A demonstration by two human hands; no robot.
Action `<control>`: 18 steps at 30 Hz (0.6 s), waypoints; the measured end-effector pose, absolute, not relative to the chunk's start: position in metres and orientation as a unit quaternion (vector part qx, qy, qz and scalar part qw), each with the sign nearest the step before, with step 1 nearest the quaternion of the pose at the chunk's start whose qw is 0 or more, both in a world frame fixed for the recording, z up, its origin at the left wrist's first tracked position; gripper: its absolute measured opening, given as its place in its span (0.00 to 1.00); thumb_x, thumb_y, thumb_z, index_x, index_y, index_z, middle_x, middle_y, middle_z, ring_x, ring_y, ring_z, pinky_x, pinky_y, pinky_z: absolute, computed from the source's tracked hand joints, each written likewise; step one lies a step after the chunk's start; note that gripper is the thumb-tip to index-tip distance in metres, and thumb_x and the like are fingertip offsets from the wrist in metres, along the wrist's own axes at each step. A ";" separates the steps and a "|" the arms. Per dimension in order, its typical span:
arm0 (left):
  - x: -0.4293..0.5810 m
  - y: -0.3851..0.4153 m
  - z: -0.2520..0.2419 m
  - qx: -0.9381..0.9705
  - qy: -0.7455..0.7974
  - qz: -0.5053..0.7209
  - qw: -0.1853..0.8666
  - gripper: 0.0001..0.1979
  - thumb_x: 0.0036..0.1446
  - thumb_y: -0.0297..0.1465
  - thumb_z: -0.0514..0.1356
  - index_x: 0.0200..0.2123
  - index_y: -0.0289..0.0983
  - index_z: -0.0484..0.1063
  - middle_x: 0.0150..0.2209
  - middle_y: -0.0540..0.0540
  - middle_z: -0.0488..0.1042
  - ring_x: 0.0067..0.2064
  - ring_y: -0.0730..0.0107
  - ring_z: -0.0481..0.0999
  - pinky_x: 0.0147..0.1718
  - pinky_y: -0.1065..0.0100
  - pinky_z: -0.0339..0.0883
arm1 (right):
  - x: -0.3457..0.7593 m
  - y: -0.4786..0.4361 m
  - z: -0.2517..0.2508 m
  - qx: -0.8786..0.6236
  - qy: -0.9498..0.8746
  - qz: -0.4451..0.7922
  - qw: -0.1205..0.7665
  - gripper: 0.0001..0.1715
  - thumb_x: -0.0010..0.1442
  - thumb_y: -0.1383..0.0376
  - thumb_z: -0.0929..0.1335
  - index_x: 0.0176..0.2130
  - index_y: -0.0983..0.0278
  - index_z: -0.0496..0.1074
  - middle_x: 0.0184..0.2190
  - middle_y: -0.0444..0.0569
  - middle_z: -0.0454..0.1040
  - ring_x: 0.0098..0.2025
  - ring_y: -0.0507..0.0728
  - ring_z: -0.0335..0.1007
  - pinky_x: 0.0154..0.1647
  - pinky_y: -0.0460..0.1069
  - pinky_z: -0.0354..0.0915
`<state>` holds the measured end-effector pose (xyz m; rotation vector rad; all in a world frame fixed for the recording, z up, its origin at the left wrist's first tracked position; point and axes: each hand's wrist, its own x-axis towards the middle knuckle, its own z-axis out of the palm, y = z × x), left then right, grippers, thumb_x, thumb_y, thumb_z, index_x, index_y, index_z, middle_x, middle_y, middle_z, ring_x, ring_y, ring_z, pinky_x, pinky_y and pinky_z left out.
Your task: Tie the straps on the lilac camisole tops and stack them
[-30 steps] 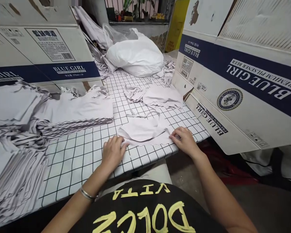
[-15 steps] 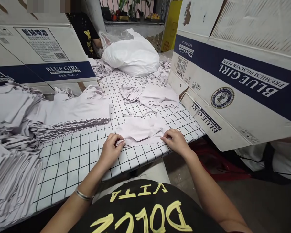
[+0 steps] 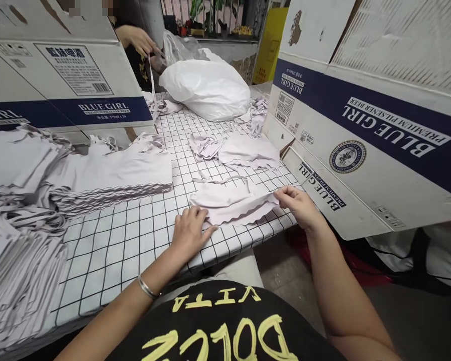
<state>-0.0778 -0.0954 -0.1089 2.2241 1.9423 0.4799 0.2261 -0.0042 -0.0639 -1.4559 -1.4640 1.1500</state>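
Note:
A pale pink camisole top (image 3: pixel 235 200) with thin straps and a wavy hem lies near the table's front edge, its straps pointing away from me. My right hand (image 3: pixel 296 203) pinches its right end and holds that corner slightly raised. At the opposite end, my left hand (image 3: pixel 191 228) rests on the cloth and table with its thumb apart from the fingers, touching the left corner. Just beyond lies a second pale pink top (image 3: pixel 248 149), its straps bunched to the left.
Stacks of matching tops (image 3: pixel 113 170) fill the left side of the checked table (image 3: pixel 135 225). Cardboard boxes stand at left (image 3: pixel 97 80) and right (image 3: pixel 364 130). A white plastic bag (image 3: pixel 206 87) sits at the back, beside another person's hand (image 3: pixel 137 40).
My right hand has moved right and pulled the top's end outward, stretching the hem. My left hand has shifted right and loosened its pinch. The other person's hand has risen into view.

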 end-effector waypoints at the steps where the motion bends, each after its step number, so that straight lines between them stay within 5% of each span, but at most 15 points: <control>1: -0.077 -0.095 -0.111 0.741 0.652 0.150 0.054 0.16 0.60 0.41 0.56 0.46 0.39 0.69 0.43 0.40 0.68 0.45 0.52 0.66 0.41 0.53 0.63 | 0.231 -0.003 -0.064 -0.575 -0.567 0.448 0.383 0.20 0.49 0.51 0.72 0.27 0.63 0.66 0.22 0.41 0.65 0.24 0.49 0.58 0.27 0.45 0.58; 6: -0.091 -0.091 -0.121 0.733 0.651 0.194 0.046 0.12 0.58 0.25 0.51 0.42 0.37 0.72 0.41 0.41 0.67 0.42 0.59 0.69 0.39 0.59 0.66 | 0.255 -0.001 -0.068 -0.586 -0.509 0.497 0.387 0.19 0.47 0.55 0.75 0.27 0.64 0.66 0.19 0.40 0.64 0.22 0.47 0.57 0.25 0.44 0.56; 10: -0.114 -0.061 -0.096 0.694 0.640 0.299 0.136 0.13 0.52 0.22 0.53 0.37 0.37 0.75 0.38 0.45 0.72 0.38 0.65 0.73 0.40 0.63 0.69 | 0.254 0.026 -0.050 -0.566 -0.471 0.559 0.383 0.15 0.47 0.62 0.75 0.26 0.65 0.67 0.19 0.41 0.65 0.21 0.48 0.59 0.22 0.44 0.56; 16: -0.145 0.034 0.039 0.638 0.649 0.390 0.141 0.15 0.47 0.28 0.56 0.36 0.25 0.74 0.32 0.46 0.76 0.36 0.67 0.77 0.36 0.68 0.69 | 0.234 0.127 0.036 -0.525 -0.477 0.596 0.377 0.08 0.54 0.72 0.70 0.25 0.67 0.67 0.18 0.41 0.62 0.20 0.46 0.54 0.22 0.44 0.56; 18: -0.149 0.051 0.087 0.673 0.634 0.370 0.095 0.27 0.55 0.30 0.39 0.37 0.12 0.69 0.34 0.45 0.72 0.43 0.63 0.76 0.36 0.65 0.62 | 0.227 0.150 0.065 -0.518 -0.487 0.581 0.396 0.10 0.56 0.71 0.69 0.24 0.66 0.66 0.17 0.41 0.60 0.19 0.46 0.52 0.23 0.45 0.56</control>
